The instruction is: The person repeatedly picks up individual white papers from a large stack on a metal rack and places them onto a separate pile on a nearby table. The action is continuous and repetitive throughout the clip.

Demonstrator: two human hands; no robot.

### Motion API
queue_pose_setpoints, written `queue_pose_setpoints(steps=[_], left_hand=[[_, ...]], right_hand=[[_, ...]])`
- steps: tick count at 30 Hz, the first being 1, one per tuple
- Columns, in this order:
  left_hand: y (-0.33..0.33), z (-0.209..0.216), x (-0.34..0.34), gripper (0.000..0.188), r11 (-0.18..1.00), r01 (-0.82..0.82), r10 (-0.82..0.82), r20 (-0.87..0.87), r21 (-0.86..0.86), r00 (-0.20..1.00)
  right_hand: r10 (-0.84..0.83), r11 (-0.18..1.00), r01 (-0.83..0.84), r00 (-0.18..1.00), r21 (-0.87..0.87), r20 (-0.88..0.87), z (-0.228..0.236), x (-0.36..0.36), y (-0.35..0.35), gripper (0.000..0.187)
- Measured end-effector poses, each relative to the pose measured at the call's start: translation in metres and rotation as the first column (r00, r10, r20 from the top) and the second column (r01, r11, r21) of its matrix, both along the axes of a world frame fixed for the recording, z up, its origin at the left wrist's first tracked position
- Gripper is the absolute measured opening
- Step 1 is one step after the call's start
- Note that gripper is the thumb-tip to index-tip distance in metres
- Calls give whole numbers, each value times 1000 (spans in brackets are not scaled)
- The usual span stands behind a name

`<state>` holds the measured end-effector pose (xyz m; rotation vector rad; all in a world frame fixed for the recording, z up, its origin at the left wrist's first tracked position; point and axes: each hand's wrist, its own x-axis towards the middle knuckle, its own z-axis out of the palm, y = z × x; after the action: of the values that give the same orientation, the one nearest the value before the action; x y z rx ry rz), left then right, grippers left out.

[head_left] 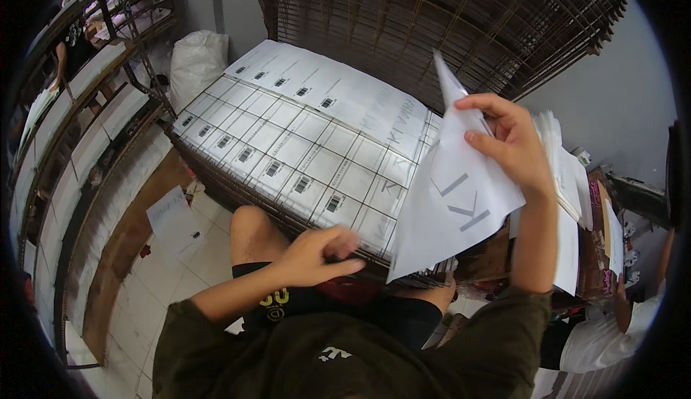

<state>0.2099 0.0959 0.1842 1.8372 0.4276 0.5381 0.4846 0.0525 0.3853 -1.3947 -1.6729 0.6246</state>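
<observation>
Where brown wire racking (pixel 432 10) overlooks white floor tiles (pixel 133 309), the right hand (pixel 507 137) pinches white paper (pixel 446 194); the left hand (pixel 314 256) curls its fingers.

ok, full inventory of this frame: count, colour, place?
Held sheet: 1, white with grey print, in the right hand
Printed sheets: several, exact count unclear, white, on the wire rack
Wire rack: 1 stack, dark, centre
Raised wire grids: many, rusty brown, top
Sack: 1, white, upper left
Shelving: dark frames, white surfaces, left; tier count unclear
Floor sheet: 1, white, lower left
Tiled floor: 1, pale, lower left
Sheet stack: count unclear, white, right
Co-workers: 2 partly visible, far left and lower right
Shirt: 1, dark, bottom
Left hand: 1, bare, empty, near the rack's front edge
Right hand: 1, bare, gripping the held sheet
</observation>
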Motion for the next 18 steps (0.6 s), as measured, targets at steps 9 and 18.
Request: queue_pose_setpoints(steps=[9, 18], left_hand=[[-34, -144, -170, 34, 655, -172, -247, -423, -736, 872], [-45, -166, -171, 36, 623, -308, -39, -422, -719, 906]], right_hand=[[207, 965, -170, 961, -199, 183, 44, 24, 62, 63], [-326, 925, 378, 832, 29, -449, -170, 205, 87, 71]])
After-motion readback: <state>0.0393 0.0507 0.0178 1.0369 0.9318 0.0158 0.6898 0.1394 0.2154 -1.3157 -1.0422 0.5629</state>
